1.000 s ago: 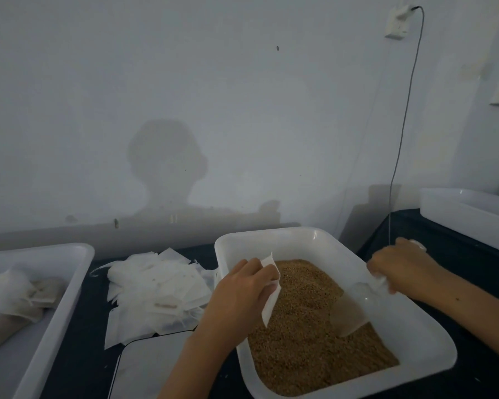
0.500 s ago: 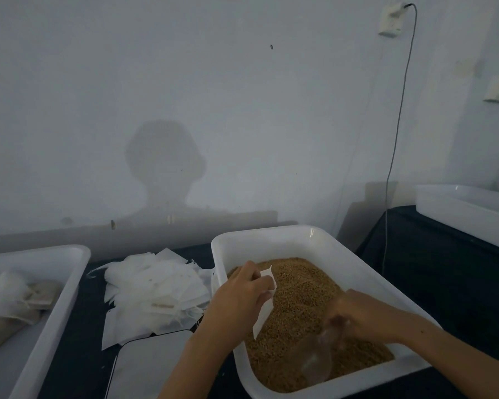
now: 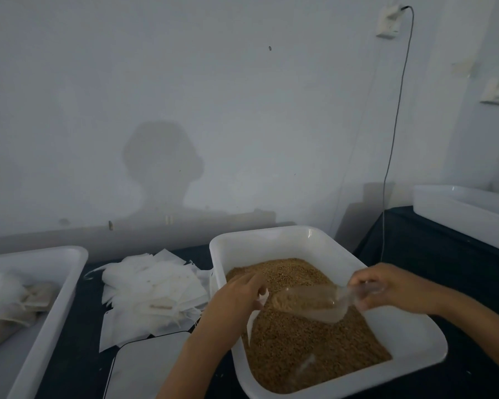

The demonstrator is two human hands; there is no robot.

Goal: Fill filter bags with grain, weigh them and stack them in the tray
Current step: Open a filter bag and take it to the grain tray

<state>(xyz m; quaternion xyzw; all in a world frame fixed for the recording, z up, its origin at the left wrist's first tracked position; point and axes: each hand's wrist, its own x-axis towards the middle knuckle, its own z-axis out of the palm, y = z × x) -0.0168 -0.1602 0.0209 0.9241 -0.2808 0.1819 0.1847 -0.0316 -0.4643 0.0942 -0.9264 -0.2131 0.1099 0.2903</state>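
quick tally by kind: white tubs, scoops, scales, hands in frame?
White tubs: 3: the grain tub, the left tray, the far right tub
Clear scoops: 1: scoop, held by the right hand
Scales: 1: scale
Hands: 2: right hand and left hand, which holds a filter bag
Total: 7

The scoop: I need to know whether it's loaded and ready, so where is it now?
In the head view, the clear scoop is right of centre, gripped by the right hand above the grain tub.

Bare packing workroom: white trays, grain tub, plain wall.
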